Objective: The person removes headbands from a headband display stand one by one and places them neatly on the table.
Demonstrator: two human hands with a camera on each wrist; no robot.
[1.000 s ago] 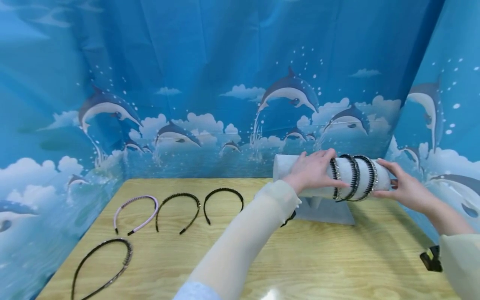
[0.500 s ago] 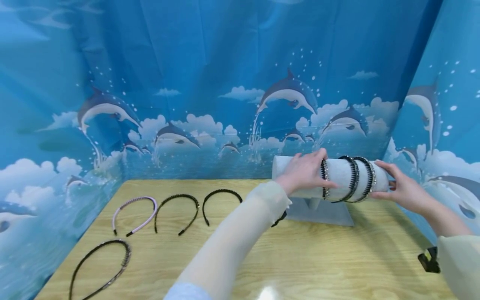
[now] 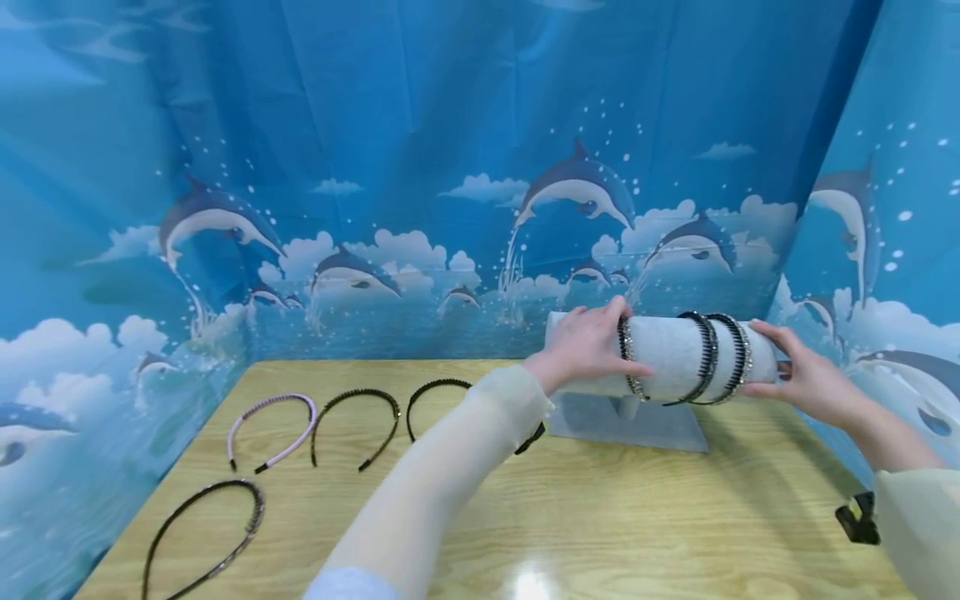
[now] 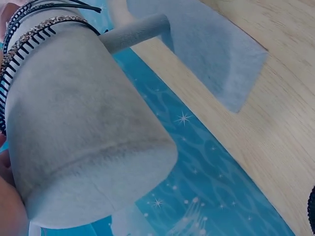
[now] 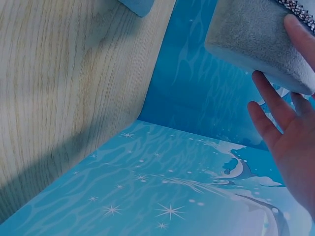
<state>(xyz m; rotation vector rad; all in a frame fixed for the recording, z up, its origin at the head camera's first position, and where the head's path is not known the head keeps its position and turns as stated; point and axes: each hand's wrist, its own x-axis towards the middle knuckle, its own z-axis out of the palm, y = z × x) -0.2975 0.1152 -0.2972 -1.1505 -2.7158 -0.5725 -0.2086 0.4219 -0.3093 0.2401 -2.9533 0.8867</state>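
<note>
A grey, plush-covered headband stand [image 3: 662, 358], a horizontal roll on a post with a flat base, stands at the right back of the table. My left hand [image 3: 588, 343] grips a black toothed headband with sparkling stones [image 3: 627, 350] around the roll's left part, thumb in front and fingers over the top. Two more dark headbands [image 3: 707, 357] sit close together on the right part. With thumb and fingers, my right hand [image 3: 813, 379] holds the roll's right end. In the right wrist view, the thumb lies on the grey plush [image 5: 246, 34], near a stone-studded band.
On the wooden table [image 3: 600, 517] lie a lilac headband [image 3: 311, 417], a brown-black one [image 3: 352, 392], a black one [image 3: 438, 383] partly behind my left sleeve, and a dark one [image 3: 202, 492] nearer the front. A blue dolphin-print curtain [image 3: 420, 167] encloses the back and sides.
My left hand has slid its headband leftward along the roll, widening the gap to the other two. My right hand has stayed on the roll's end.
</note>
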